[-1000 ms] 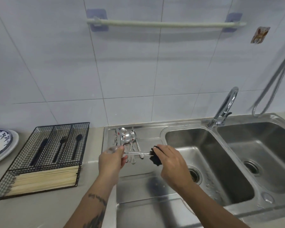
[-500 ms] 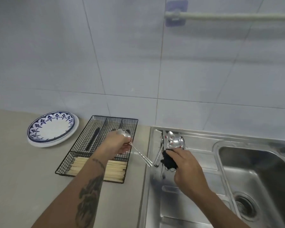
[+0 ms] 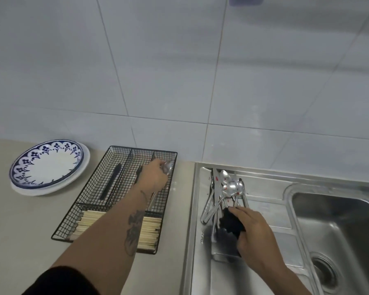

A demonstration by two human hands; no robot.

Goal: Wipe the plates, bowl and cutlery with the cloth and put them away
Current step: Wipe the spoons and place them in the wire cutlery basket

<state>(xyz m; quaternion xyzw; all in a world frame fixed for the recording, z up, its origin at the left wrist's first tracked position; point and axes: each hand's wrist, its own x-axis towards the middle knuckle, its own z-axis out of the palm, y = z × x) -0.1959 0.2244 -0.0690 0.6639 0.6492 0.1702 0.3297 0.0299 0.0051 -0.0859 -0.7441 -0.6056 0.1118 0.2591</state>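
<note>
Left hand (image 3: 155,176), arm outstretched, grips a spoon (image 3: 166,167) over the wire tray (image 3: 87,201); right hand (image 3: 252,227) clutches the cloth (image 3: 230,222).

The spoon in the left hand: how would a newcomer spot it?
Find the black wire tray on the counter, left of the sink. The left hand is over its right compartment; the shiny spoon there is the tray's only silver piece among black utensils.

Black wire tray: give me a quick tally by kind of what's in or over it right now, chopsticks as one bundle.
Black utensils in the black wire tray: 2
Chopsticks bundle: 1
Metal spoon in left hand: 1
Total: 4
</note>
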